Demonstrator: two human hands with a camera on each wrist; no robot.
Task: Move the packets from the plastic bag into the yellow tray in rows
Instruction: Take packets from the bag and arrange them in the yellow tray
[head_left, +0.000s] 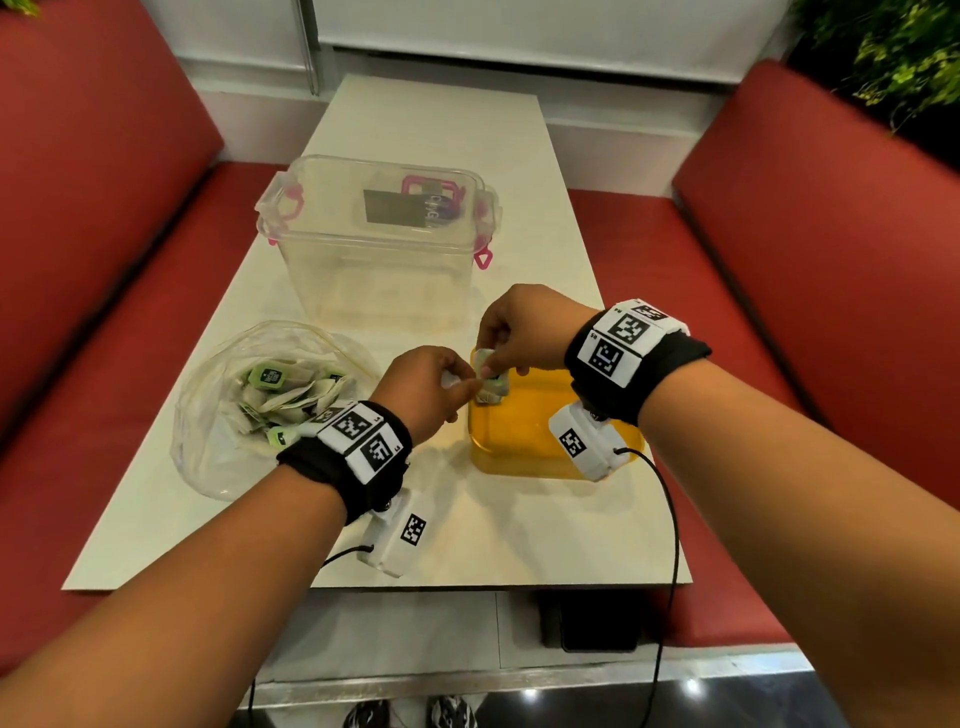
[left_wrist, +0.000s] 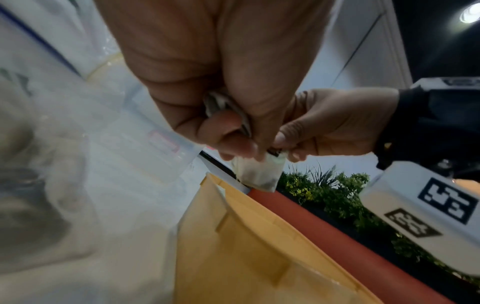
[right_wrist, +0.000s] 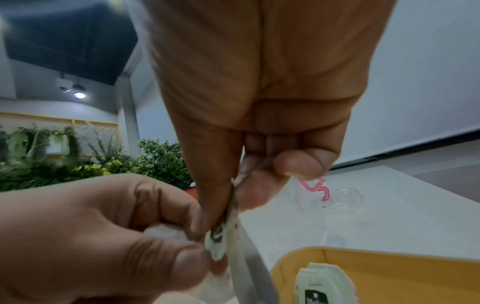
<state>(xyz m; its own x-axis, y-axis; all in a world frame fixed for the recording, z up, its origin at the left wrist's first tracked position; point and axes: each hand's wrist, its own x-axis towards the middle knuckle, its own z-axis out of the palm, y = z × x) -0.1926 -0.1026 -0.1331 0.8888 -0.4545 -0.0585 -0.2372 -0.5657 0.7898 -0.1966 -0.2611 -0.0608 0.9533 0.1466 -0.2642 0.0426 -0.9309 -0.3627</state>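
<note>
A clear plastic bag (head_left: 218, 447) with several green-and-white packets (head_left: 280, 389) lies at the table's left. The yellow tray (head_left: 524, 441) sits to its right. Both hands meet over the tray's far-left corner. My left hand (head_left: 462, 387) grips a small white packet (right_wrist: 166, 232) in its curled fingers, and its thumb and finger touch a second packet (left_wrist: 257, 174). My right hand (head_left: 491, 358) pinches that second packet (right_wrist: 221, 242) by its top edge, so it hangs just above the tray (left_wrist: 246, 246). At least one packet (right_wrist: 322, 283) lies in the tray's corner.
A clear lidless storage box (head_left: 379, 234) with pink latches stands behind the bag and tray. Red bench seats (head_left: 779, 291) flank the white table (head_left: 467, 540). Cables trail from the wrist cameras over the table's near edge.
</note>
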